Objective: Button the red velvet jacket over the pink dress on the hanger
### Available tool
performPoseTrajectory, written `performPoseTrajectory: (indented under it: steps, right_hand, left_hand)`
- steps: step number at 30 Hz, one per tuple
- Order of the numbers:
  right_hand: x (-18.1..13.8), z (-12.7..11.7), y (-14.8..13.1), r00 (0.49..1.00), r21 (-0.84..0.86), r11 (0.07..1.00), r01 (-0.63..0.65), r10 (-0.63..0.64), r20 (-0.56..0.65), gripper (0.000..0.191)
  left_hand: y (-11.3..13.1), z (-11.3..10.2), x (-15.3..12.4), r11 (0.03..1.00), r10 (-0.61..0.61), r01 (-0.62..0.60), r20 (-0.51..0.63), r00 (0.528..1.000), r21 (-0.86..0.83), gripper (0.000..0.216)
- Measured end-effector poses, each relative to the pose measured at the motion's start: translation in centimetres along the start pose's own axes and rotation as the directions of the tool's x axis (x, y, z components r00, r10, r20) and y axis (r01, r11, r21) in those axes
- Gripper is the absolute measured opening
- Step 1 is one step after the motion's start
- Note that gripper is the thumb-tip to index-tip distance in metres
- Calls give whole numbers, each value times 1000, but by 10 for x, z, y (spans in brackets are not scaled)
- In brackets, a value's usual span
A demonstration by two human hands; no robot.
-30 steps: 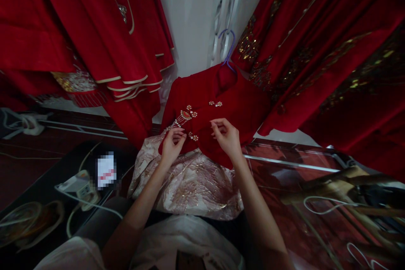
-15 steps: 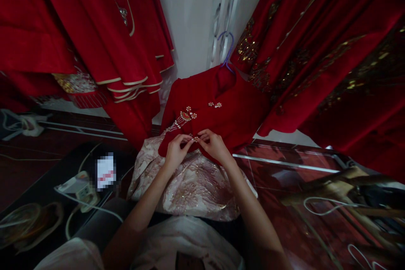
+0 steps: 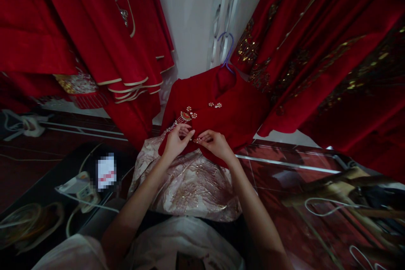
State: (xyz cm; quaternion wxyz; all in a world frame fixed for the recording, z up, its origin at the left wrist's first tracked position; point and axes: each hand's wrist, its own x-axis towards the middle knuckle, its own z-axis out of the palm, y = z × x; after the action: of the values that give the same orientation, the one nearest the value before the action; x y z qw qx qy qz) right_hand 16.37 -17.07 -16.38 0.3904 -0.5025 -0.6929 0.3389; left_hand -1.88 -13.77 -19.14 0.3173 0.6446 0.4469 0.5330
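Note:
A red jacket [image 3: 234, 112] on a purple hanger [image 3: 228, 48] hangs in front of me over a pale pink brocade skirt [image 3: 186, 185]. It bears pearl clasps: a tasselled one [image 3: 185, 116] at the left and a small one [image 3: 215, 104] near the collar. My left hand [image 3: 175, 142] and my right hand [image 3: 215, 144] meet at the jacket's lower front edge. Both pinch the fabric around a small pearl clasp [image 3: 198, 139] between their fingertips.
Red embroidered garments hang at the left [image 3: 95, 29] and the right [image 3: 332, 59]. A power strip [image 3: 77, 185] with white cables lies on the dark floor at the lower left. Wooden hangers [image 3: 341, 181] and cords lie at the lower right.
My right hand came down and left from the jacket's middle to meet my left hand at the lower clasp. Both hands now pinch there.

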Motion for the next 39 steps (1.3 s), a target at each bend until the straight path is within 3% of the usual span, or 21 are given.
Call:
performPoseTrajectory:
  steps: [2,5,10,16,21,25,27,30,32,34,37,39]
  right_hand:
    - [-2,-11,-4,999,35,999,16,-17,47,17]
    - [-5,-22,-10,996,83,996,24,-31,83,20]
    - [-7,-26,-13,994,115,993,30,-42,100,22]
    - [-7,-24,-14,992,119,992,38,-52,113,21]
    - [-7,-24,-17,992,110,994,26,-40,121,20]
    - [-8,-24,-15,992,107,994,31,-43,120,21]
    - [-8,-26,-14,992,105,994,38,-50,119,21]
    - [-10,-32,-13,985,113,993,38,-57,165,23]
    - [-13,-37,-13,972,121,992,25,-52,229,22]
    - [-15,-43,-13,955,131,991,7,-45,293,21]
    - [-18,-52,-13,936,153,988,-5,-50,348,18]
    - [-19,-56,-12,933,160,987,-3,-55,356,17]
  left_hand:
    - [1,-1,22,989,-76,73,-18,997,-130,29]
    - [2,0,49,891,-239,246,66,969,-382,30]
    - [6,6,59,717,-354,351,119,928,-603,32]
    - [16,12,59,692,-389,381,127,912,-614,33]
    - [14,21,64,766,-383,328,17,923,-553,27]
    - [12,28,67,785,-432,331,-78,899,-524,22]
    - [15,31,66,765,-442,360,-29,897,-534,22]
    - [24,36,67,773,-391,408,141,909,-486,25]
    - [31,42,70,863,-276,324,178,945,-387,21]
    - [40,49,78,961,-55,100,176,983,-258,15]
    - [49,59,92,960,271,-280,233,934,6,25]
    - [54,63,100,877,363,-430,290,886,216,23]
